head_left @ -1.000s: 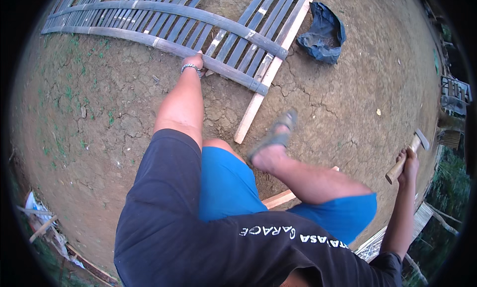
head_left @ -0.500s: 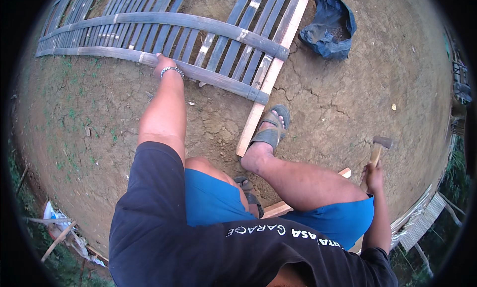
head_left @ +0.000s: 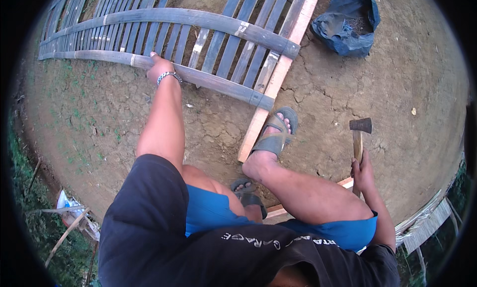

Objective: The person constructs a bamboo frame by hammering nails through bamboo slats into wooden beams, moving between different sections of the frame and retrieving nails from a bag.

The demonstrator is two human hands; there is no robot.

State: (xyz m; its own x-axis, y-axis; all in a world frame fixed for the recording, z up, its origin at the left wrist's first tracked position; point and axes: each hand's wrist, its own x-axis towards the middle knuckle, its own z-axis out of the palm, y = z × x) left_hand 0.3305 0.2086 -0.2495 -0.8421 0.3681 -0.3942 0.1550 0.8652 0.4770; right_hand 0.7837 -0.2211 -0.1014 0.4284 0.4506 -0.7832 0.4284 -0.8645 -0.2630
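Note:
My left hand (head_left: 161, 67), a chain bracelet at its wrist, is closed around the near rail (head_left: 213, 81) of a slatted bamboo panel (head_left: 229, 53) lying at the upper left. At the right, my right hand (head_left: 364, 173) grips a hatchet (head_left: 358, 144) by its wooden handle, its dark metal head up and away from the panel. A pale squared timber (head_left: 254, 132) runs under the panel's right end. My sandalled foot (head_left: 276, 133) rests against that timber's near end. Slats and rail hide part of the timber.
A dark plastic bag (head_left: 348, 46) with small thin bits inside stands open right of the panel. Another pale timber (head_left: 275, 211) lies beneath my bent leg. Cracked bare soil surrounds me. Sticks and a white sack (head_left: 64, 202) are at the lower left edge.
My right hand and the hatchet have moved left and forward, and the hatchet's head now shows clearly. My left hand keeps its hold on the rail. The whole view has shifted slightly.

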